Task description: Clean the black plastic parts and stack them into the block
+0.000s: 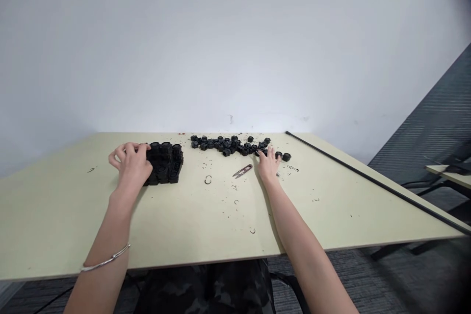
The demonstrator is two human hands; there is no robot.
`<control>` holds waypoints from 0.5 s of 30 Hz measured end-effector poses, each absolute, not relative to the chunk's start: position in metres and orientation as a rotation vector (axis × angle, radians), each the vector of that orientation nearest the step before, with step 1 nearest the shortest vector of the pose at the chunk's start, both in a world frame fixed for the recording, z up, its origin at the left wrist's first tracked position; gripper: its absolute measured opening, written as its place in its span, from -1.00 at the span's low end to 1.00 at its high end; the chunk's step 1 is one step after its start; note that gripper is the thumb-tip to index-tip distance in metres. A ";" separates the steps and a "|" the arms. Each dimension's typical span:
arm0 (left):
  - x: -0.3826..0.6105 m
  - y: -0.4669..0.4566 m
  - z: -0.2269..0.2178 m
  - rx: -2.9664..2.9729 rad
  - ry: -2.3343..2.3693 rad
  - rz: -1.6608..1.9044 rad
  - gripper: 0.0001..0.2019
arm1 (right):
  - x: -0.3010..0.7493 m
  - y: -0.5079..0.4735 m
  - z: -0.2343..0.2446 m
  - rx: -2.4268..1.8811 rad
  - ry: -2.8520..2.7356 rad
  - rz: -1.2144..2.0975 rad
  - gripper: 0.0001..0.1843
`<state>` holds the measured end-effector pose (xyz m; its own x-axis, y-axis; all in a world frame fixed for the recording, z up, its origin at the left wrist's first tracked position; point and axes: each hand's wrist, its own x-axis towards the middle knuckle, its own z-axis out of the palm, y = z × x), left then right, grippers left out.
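My left hand (130, 162) rests with curled fingers against the left side of a stacked block of black round plastic parts (165, 163) on the pale table (73, 216). Whether it grips a part is hidden. My right hand (268, 161) lies flat with fingers spread at the right end of a loose scatter of the same black parts (228, 144), fingertips touching a few of them. Small thread snips (243, 171) lie on the table just left of my right hand.
Thin black trimmings and small rings (208, 180) litter the tabletop between my arms. A black strip (368, 179) runs along the table's right edge. A white wall stands behind; another table corner (449, 170) shows at far right.
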<state>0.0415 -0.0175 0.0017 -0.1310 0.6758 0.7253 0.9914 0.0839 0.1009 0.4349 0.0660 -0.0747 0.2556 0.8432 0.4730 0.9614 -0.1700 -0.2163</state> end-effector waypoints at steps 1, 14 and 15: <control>0.044 -0.018 0.002 -1.642 -1.856 -0.822 -0.57 | 0.436 0.068 -0.076 -2.071 -1.656 -0.315 -0.55; 0.059 -0.015 0.000 -1.718 -1.781 -0.805 -0.60 | 0.427 0.055 -0.056 -2.004 -1.634 -0.341 -0.53; 0.059 -0.015 0.000 -1.721 -1.780 -0.806 -0.60 | 0.425 0.053 -0.054 -1.991 -1.627 -0.360 -0.53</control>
<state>0.0594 -0.0148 0.0004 -0.0464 0.6812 0.7306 0.9985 0.0097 0.0544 0.4252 0.0528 -0.0543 0.2358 0.8195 0.5223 0.9634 -0.1268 -0.2361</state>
